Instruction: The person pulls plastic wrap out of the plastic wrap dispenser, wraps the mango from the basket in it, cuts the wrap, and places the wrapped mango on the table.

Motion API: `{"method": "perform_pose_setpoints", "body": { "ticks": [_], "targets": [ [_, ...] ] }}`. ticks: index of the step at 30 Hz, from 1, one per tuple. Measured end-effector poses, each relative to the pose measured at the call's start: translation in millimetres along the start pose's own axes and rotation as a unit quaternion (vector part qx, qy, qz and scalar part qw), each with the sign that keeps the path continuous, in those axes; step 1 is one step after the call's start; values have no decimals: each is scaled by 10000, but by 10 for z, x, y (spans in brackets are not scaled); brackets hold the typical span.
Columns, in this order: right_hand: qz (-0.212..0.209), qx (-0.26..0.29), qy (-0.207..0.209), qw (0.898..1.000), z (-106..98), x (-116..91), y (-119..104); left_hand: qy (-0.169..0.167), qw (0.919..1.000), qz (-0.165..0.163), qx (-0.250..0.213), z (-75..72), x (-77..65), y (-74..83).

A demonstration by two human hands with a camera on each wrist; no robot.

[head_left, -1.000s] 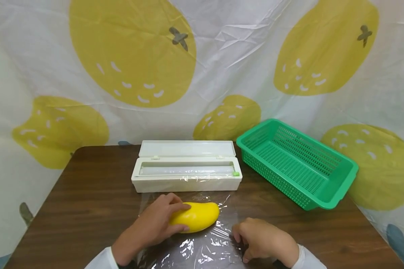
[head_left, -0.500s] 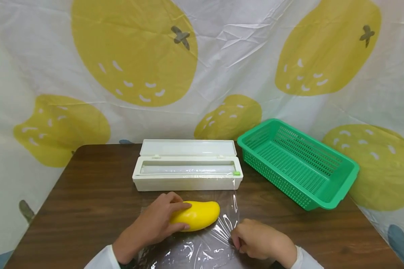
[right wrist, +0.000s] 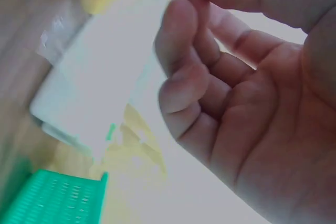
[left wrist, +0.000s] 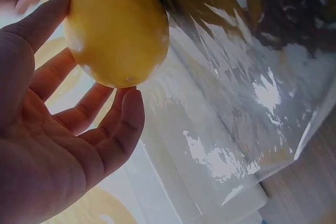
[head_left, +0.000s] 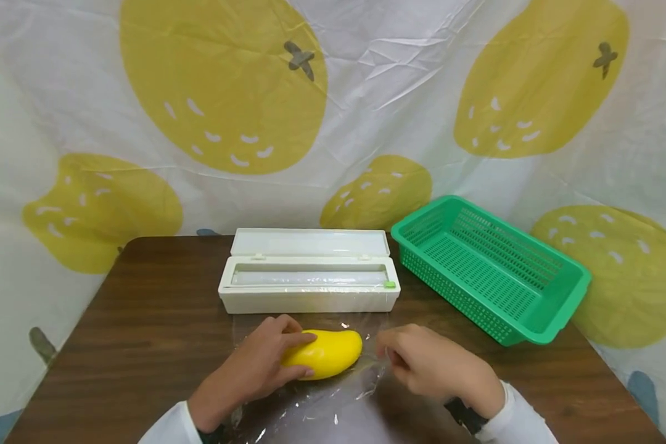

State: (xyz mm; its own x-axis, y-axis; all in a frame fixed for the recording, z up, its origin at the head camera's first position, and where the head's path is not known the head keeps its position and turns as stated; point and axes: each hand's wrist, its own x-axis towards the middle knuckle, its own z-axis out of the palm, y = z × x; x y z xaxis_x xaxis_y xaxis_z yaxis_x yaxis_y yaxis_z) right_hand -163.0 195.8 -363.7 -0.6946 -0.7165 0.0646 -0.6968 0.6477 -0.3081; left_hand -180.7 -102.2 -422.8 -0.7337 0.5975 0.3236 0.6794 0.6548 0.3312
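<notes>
A smooth yellow mango [head_left: 331, 353] lies on a sheet of clear plastic wrap [head_left: 316, 419] in the head view. My left hand [head_left: 263, 361] grips the mango's left end, thumb on the near side and fingers over the top. The left wrist view has the mango's rounded end [left wrist: 118, 30] against the fingertips, with shiny wrap beside it. My right hand [head_left: 430, 364] is just right of the mango, thumb and fingertips pinching the edge of the wrap. In the right wrist view, that hand's [right wrist: 236, 82] thumb and index tips meet near the top, its other fingers curled.
Behind the mango stands a white wrap dispenser [head_left: 311, 301] with its lid [head_left: 311, 242] raised, a roll inside and a green slider [head_left: 389, 285]. A green basket [head_left: 449, 290] sits at the back right of the brown wooden table [head_left: 144, 320]. A fruit-patterned cloth [head_left: 366, 111] hangs behind.
My right hand has closed its fingertips on the wrap's edge, then moved up and away from me, beside the mango. The wrap's right side has shifted with it. My left hand stays on the mango.
</notes>
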Motion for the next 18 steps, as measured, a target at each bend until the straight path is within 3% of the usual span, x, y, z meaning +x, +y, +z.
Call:
{"method": "perform_pose_setpoints", "body": {
  "ticks": [8, 18],
  "targets": [
    [-542, -217, 422, 9974, -101, 452, -7, 30, 10000, 32, -57, 0, -4, 4],
    [-435, 31, 207, 9988, 143, 984, 8, 93, 9999, 31, -45, 10, -13, -2]
  ]
}}
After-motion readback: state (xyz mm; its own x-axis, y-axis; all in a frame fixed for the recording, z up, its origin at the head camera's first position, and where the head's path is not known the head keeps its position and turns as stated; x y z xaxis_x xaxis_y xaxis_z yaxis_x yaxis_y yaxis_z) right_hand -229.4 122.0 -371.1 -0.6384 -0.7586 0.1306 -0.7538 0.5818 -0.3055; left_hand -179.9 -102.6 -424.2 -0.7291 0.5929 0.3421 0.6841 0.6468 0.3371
